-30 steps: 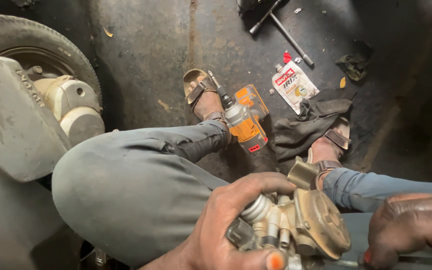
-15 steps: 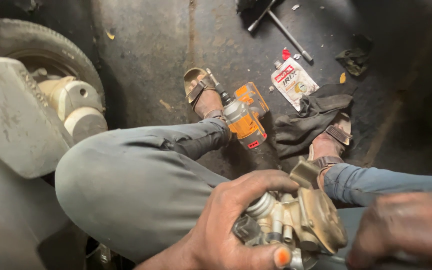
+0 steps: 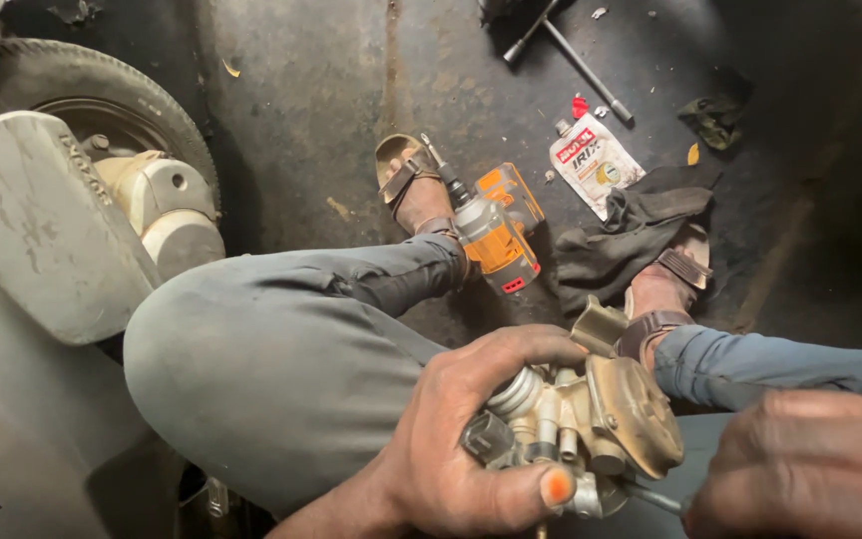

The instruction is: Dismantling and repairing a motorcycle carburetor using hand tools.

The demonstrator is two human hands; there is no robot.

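The left hand [image 3: 456,439] is wrapped around a grimy metal carburetor [image 3: 581,424], fingers curled over its top and thumb pressed beneath, holding it above the person's lap. The right hand [image 3: 810,464] sits just beside the part at the lower right edge; whether it grips anything cannot be told. Beyond the bent knees, an orange power drill [image 3: 496,235] lies on the dark floor [image 3: 301,90] between the sandalled feet, near a black rag [image 3: 631,235] and a white oil pouch [image 3: 594,160]. A scooter wheel [image 3: 82,110] stands at left.
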